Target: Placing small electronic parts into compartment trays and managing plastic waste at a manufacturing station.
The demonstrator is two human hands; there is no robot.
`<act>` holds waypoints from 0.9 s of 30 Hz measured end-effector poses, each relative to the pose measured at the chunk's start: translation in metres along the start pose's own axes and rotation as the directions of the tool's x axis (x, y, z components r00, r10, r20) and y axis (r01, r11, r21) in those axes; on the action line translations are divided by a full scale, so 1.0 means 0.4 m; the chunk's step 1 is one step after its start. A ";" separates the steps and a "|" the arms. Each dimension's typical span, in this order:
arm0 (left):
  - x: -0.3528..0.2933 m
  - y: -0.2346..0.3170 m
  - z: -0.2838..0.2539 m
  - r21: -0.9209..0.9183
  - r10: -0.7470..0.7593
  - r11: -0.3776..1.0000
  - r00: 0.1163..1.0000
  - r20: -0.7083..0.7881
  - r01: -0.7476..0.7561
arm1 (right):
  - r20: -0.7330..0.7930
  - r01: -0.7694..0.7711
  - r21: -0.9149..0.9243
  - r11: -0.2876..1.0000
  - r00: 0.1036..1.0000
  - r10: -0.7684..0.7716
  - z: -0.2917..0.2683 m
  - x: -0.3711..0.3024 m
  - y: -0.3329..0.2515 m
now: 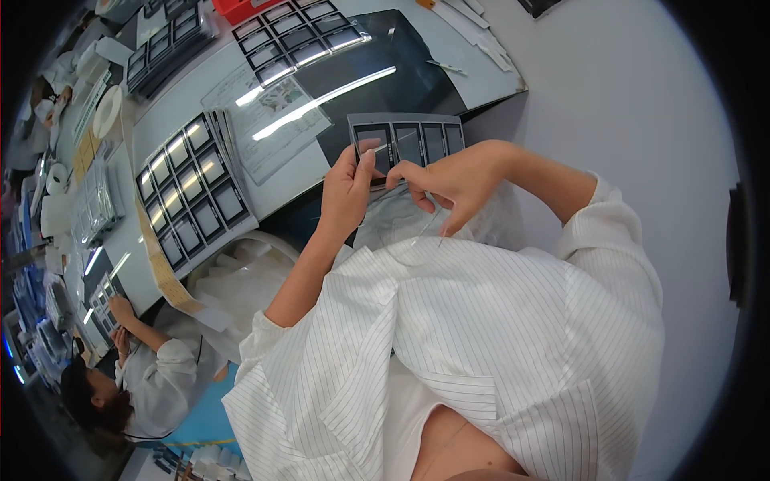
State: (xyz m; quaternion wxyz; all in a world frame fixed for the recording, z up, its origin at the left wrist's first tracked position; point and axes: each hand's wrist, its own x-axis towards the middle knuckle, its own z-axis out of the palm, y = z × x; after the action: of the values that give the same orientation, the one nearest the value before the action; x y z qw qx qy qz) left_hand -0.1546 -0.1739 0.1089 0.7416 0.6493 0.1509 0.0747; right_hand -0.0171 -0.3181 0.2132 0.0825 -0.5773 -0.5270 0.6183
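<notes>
A sheet of black-framed rectangular panels (433, 138) is held upright over the table's near edge. My left hand (348, 188) grips its left side, with the thumb in front and fingers around the edge. At its lower edge is my right hand (465, 180), with its fingers bent and the index finger close to the left thumb. What the right fingers hold, if anything, is too small to make out. Beneath both hands, thin clear film scraps (401, 228) lie in a heap, with narrow strips curling up near my shirt.
A stack of similar panel sheets (192, 192) lies on the table to the left, another panel sheet (297, 36) farther back. A dark mat (385, 72) covers the far right part. Pale strips (473, 32) lie at the corner. A co-worker (152, 377) handles panels at lower left.
</notes>
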 end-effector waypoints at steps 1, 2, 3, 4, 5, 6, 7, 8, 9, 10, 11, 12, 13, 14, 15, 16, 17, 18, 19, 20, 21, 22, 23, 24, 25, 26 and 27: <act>-0.001 0.000 -0.005 0.061 0.029 0.998 1.000 0.004 -0.029 | 0.000 0.041 0.012 0.999 0.999 -0.041 -0.002 0.000 0.003; -0.001 -0.001 -0.012 0.121 0.058 0.991 0.998 0.008 -0.058 | -0.004 0.042 0.012 0.999 0.999 -0.042 -0.005 -0.001 0.007; 0.000 -0.005 -0.025 0.123 0.059 0.991 0.998 0.010 -0.060 | 0.013 0.042 0.029 0.999 0.999 -0.042 -0.009 -0.002 0.011; 0.002 -0.013 -0.046 0.113 0.060 0.992 0.997 0.042 -0.064 | 0.033 0.041 0.043 0.998 0.999 -0.042 -0.015 -0.003 0.015; 0.004 -0.021 -0.070 0.103 0.062 0.992 0.995 0.073 -0.069 | 0.034 0.041 0.040 0.998 0.999 -0.042 -0.022 -0.007 0.016; 0.007 -0.033 -0.097 0.102 0.064 0.992 0.995 0.070 -0.071 | 0.045 0.053 0.078 0.996 0.997 -0.057 -0.031 -0.013 0.017; 0.012 -0.053 -0.128 0.065 -0.004 0.998 0.996 0.092 -0.002 | 0.054 0.062 0.117 0.991 0.996 -0.069 -0.037 -0.019 0.022; 0.009 -0.065 -0.163 0.032 -0.072 0.997 0.991 0.111 0.069 | 0.058 0.064 0.115 0.991 0.996 -0.071 -0.044 -0.033 0.026; 0.001 -0.076 -0.204 0.032 -0.074 0.997 0.992 0.105 0.071 | 0.035 0.046 0.148 0.988 0.998 -0.052 -0.050 -0.053 0.035; -0.005 -0.089 -0.248 -0.031 -0.134 0.990 0.989 0.067 0.137 | 0.012 0.027 0.181 0.983 0.999 -0.030 -0.057 -0.075 0.049; -0.008 -0.087 -0.273 -0.096 -0.197 0.975 0.980 0.036 0.200 | 0.013 0.027 0.179 0.983 0.999 -0.030 -0.066 -0.099 0.067; -0.013 -0.084 -0.290 -0.096 -0.198 0.975 0.980 0.035 0.200 | -0.120 0.023 0.314 0.949 0.993 0.016 -0.075 -0.126 0.090; -0.025 -0.063 -0.296 -0.097 -0.211 0.972 0.976 0.046 0.214 | -0.247 0.039 0.450 0.892 0.966 0.082 -0.076 -0.156 0.118; -0.034 -0.051 -0.301 -0.101 -0.221 0.969 0.973 0.062 0.226 | -0.279 0.040 0.494 0.869 0.953 0.115 -0.083 -0.188 0.147; -0.039 -0.054 -0.305 -0.133 -0.220 0.965 0.974 0.046 0.224 | -0.306 0.051 0.531 0.846 0.942 0.135 -0.097 -0.216 0.185; -0.039 -0.052 -0.310 -0.128 -0.224 0.965 0.973 0.049 0.229 | -0.307 0.055 0.535 0.843 0.942 0.134 -0.102 -0.241 0.217; -0.040 -0.049 -0.313 -0.084 -0.241 0.966 0.970 0.038 0.244 | -0.348 0.047 0.571 0.820 0.918 0.190 -0.098 -0.269 0.246; -0.041 -0.047 -0.316 -0.038 -0.258 0.965 0.966 0.030 0.260 | -0.386 0.043 0.608 0.793 0.889 0.248 -0.091 -0.297 0.278; -0.039 -0.044 -0.316 -0.069 -0.278 0.957 0.960 0.037 0.280 | -0.391 0.047 0.621 0.782 0.883 0.258 -0.077 -0.328 0.310; -0.039 -0.042 -0.315 -0.061 -0.290 0.954 0.955 0.057 0.293 | -0.438 0.002 0.666 0.746 0.810 0.390 -0.053 -0.356 0.347; -0.036 -0.039 -0.315 -0.056 -0.287 0.956 0.957 0.041 0.289 | -0.469 -0.037 0.713 0.700 0.717 0.516 -0.025 -0.385 0.389; -0.031 -0.038 -0.315 -0.051 -0.284 0.957 0.959 0.028 0.285 | -0.465 -0.031 0.732 0.681 0.707 0.533 0.007 -0.423 0.446; -0.021 -0.041 -0.327 -0.025 -0.306 0.951 0.951 0.040 0.307 | -0.395 -0.140 0.767 0.626 0.666 0.633 0.048 -0.457 0.508; -0.016 -0.043 -0.335 -0.016 -0.320 0.947 0.945 0.068 0.322 | -0.318 -0.246 0.792 0.558 0.614 0.722 0.091 -0.471 0.556; -0.017 -0.033 -0.340 0.014 -0.311 0.950 0.949 0.058 0.311 | -0.304 -0.238 0.812 0.533 0.607 0.734 0.132 -0.470 0.581; -0.019 -0.025 -0.335 0.041 -0.302 0.953 0.952 0.050 0.300 | -0.270 -0.297 0.819 0.491 0.556 0.786 0.174 -0.470 0.603; -0.020 -0.012 -0.326 0.049 -0.319 0.947 0.945 0.076 0.316 | -0.234 -0.354 0.823 0.445 0.503 0.832 0.217 -0.463 0.625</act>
State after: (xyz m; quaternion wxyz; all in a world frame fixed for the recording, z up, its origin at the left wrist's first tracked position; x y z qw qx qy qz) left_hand -0.2043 -0.0546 0.0907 0.7377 0.6325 0.2238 -0.0756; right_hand 0.0990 -0.6056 0.1233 0.2151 -0.8231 0.0580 0.5224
